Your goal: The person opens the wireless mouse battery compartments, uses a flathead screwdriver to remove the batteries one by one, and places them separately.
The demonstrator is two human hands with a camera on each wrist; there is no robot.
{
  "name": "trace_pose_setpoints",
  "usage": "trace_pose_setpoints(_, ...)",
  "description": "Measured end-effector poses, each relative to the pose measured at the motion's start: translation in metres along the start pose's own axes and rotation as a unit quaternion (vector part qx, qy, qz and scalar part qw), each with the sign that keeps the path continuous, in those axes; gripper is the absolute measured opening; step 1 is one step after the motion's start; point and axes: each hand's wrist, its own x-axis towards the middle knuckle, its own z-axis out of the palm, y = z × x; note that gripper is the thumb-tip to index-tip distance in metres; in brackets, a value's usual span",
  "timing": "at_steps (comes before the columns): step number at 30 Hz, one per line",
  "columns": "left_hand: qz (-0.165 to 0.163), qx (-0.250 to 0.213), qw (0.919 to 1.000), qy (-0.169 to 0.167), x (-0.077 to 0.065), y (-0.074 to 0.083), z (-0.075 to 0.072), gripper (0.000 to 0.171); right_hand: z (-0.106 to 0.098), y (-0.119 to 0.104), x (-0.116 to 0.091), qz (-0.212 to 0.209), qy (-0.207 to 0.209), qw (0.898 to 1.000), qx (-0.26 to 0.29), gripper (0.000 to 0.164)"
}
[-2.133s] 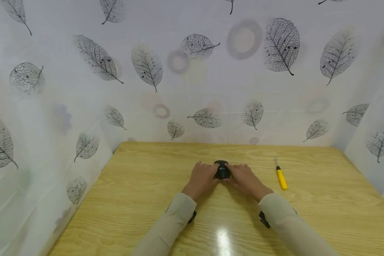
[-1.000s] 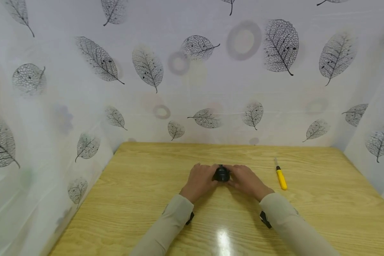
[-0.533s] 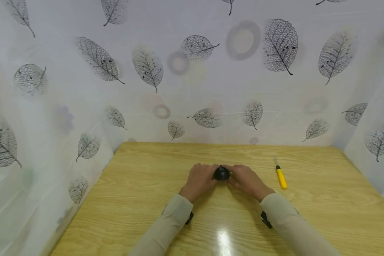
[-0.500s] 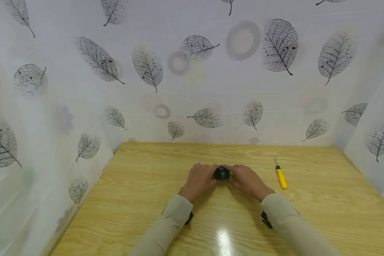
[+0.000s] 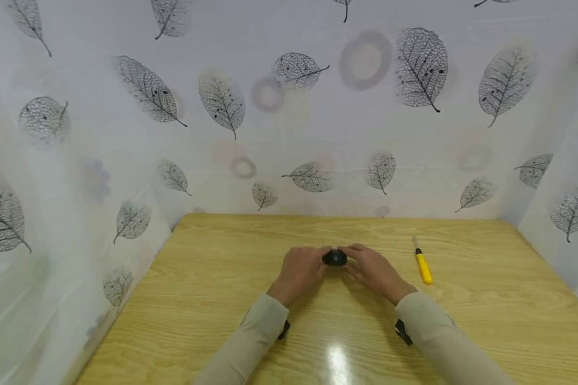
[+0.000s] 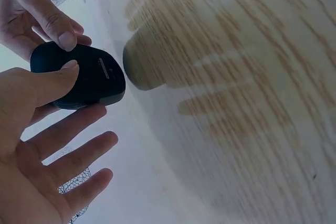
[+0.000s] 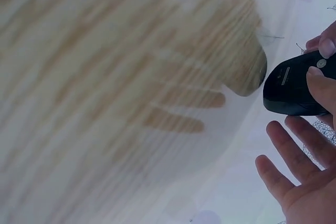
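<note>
A black, rounded computer mouse [image 5: 335,258] is held between both hands over the middle of the table. My left hand [image 5: 301,271] pinches its left side with thumb and forefinger; the left wrist view shows the other fingers spread away from the mouse [image 6: 84,74]. From the other side my right hand [image 5: 377,270] grips it the same way, with its lower fingers extended in the right wrist view. A slot-like mark and a small round spot show on the mouse [image 7: 294,87] there. A narrow gap separates it from its reflection on the tabletop.
A screwdriver [image 5: 423,268] with a yellow handle lies on the wood-grain table [image 5: 212,289], right of the hands. Behind the table and along its sides hangs a white leaf-print curtain [image 5: 318,128].
The mouse has been tilted between the hands: its face with a small pale logo showed first, then a rounded end with a nub, now a lower, smooth dark side. The screwdriver stays put.
</note>
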Motion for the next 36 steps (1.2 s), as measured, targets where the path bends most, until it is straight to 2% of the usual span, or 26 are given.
trace_pose_setpoints(4,-0.002,-0.017,0.9998,0.003,-0.001,0.000,-0.001,0.032,-0.001,-0.001,0.000,-0.017,0.017,1.000,0.013,0.040)
trace_pose_setpoints(10,0.004,-0.037,0.9993,0.007,0.001,0.000,-0.003,0.035,-0.003,-0.003,0.001,-0.019,0.021,0.999,0.016,0.041)
trace_pose_setpoints(18,-0.023,-0.075,0.9965,-0.031,0.003,0.002,-0.012,0.042,-0.005,-0.004,0.003,-0.017,0.027,0.999,0.032,0.043)
trace_pose_setpoints(26,-0.031,-0.101,0.9930,-0.053,0.003,-0.003,-0.011,0.049,-0.006,-0.005,0.006,-0.012,0.011,0.994,0.106,0.033)
trace_pose_setpoints(32,-0.040,-0.143,0.9869,-0.063,0.003,-0.005,-0.010,0.051,-0.008,-0.007,0.007,0.005,-0.010,0.989,0.150,0.027)
trace_pose_setpoints(36,-0.061,-0.190,0.9768,-0.078,0.003,-0.006,-0.010,0.051,-0.007,-0.006,0.007,0.012,-0.014,0.987,0.161,0.026)
